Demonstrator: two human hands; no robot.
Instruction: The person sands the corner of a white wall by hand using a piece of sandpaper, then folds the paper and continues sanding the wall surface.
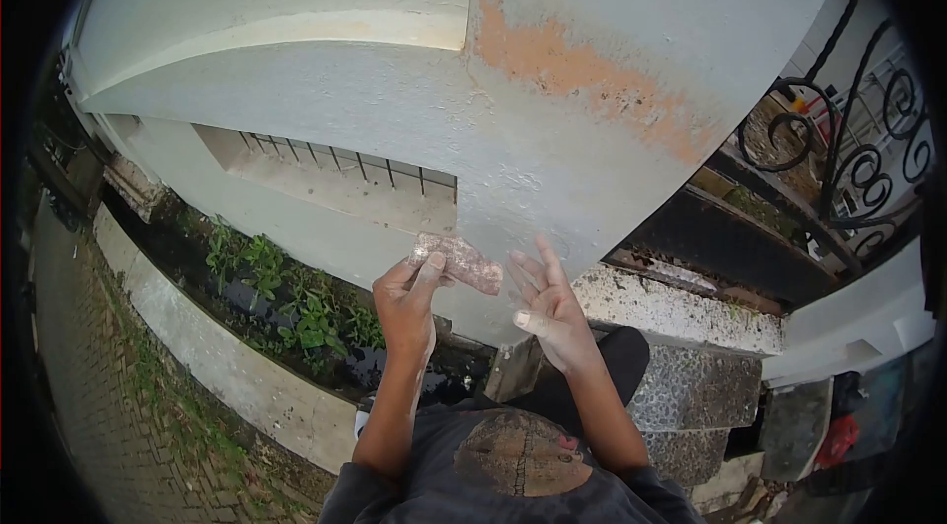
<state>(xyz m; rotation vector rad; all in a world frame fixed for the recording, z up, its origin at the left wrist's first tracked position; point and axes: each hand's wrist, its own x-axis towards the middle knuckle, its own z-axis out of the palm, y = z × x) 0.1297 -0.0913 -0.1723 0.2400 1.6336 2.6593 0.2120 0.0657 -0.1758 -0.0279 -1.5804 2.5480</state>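
Note:
In my left hand (pixel 404 302) is a bent piece of what looks like sandpaper (pixel 462 262), reddish brown and caked with white dust. Thumb and fingers pinch its left end, and its other end points toward my right hand (pixel 554 317). That hand is raised just beside the sandpaper, palm up, with fingers apart and whitish dust on them. Nothing lies in it. Behind both hands stands a white wall (pixel 395 100), its paint rough and flaking in places. An orange-brown patch (pixel 572 55) shows where the paint is worn off.
A ditch with dark water and green plants (pixel 306 312) runs along the wall at left, edged by a concrete kerb (pixel 217 336). At right are a black iron gate (pixel 789 218) and a speckled step (pixel 691 391). A red object (pixel 837 440) lies lower right.

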